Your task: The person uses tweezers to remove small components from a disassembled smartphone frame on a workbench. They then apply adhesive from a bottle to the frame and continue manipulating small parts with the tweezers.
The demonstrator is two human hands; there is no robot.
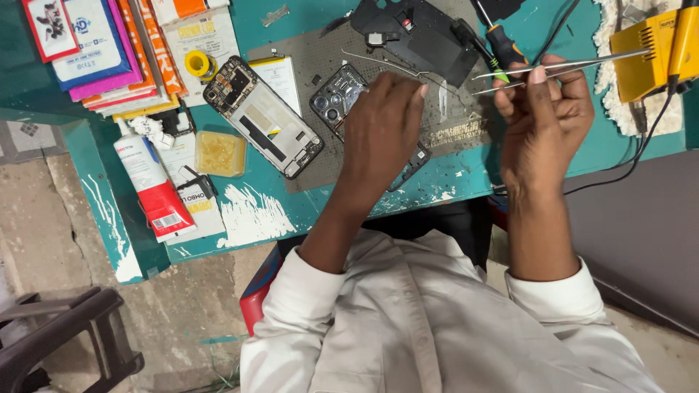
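Tweezers: my right hand [542, 120] pinches a pair of metal tweezers [575, 67] between thumb and fingertips, raised above the right part of the work mat, tips pointing left
Right fingers: clenched around the tweezers' lower ends, thumb nail up
Left hand: my left hand [382, 124] lies palm down on an opened phone [342, 93], fingers curled over its lower half; whether they grip it or only press on it I cannot tell
Opened phone: on the grey work mat [306, 58], tilted, its camera cluster showing at the upper left of my knuckles
Second phone: a stripped phone frame [262, 116] lies just left of the first, half on the mat, half on the teal table [255, 211]
Black cover: a dark back panel [419, 36] rests at the top of the mat, a screwdriver [499, 44] with an orange and black handle beside it
Yellow pad: a square yellow sponge tray [220, 153] below the stripped frame
Tube: a white and red tube [153, 185] lies at the table's left edge, on white paper labels
Packages: a stack of flat packets [109, 51] in blue, pink, orange and white at the top left corner
Tape: a small yellow roll [200, 64] beside the stack
Yellow box: a yellow device [652, 47] at the top right on a white cloth, black cable trailing down
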